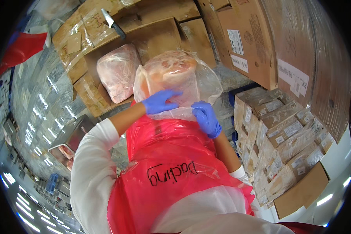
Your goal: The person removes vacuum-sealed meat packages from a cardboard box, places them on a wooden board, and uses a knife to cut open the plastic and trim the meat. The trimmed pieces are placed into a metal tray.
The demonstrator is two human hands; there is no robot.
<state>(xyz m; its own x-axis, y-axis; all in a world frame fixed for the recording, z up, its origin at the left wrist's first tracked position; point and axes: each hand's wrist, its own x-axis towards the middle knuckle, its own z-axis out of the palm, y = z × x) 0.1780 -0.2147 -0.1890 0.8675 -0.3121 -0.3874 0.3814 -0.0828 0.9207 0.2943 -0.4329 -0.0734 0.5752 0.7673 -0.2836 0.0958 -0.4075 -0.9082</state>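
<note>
At the left of the frame stands a metal bin [68, 144], and right of it, in the upper left, a first wrapped piece of meat [119, 72] rests inside an open cardboard box [156, 37]. Above it a knife [113, 24] lies on the box edge (the blade is bare, so I would keep the arms away from it).

In the centre, the left hand [162, 102], gloved in blue, lies over the plastic with its fingers mostly straight and loosely apart; they press lightly and do not close around anything. The second piece of meat [171, 66] is in the upper centre, inside a clear bag [208, 84], at the near side of the box. To the right, the right hand [206, 119] has its fingers curled, and it seems to pinch the near edge of the bag.

To handle the bag well, I judge that the left palm should steady the meat, while the right fingers draw the plastic evenly, without tearing. On the far right are stacked cartons [288, 132].
</note>
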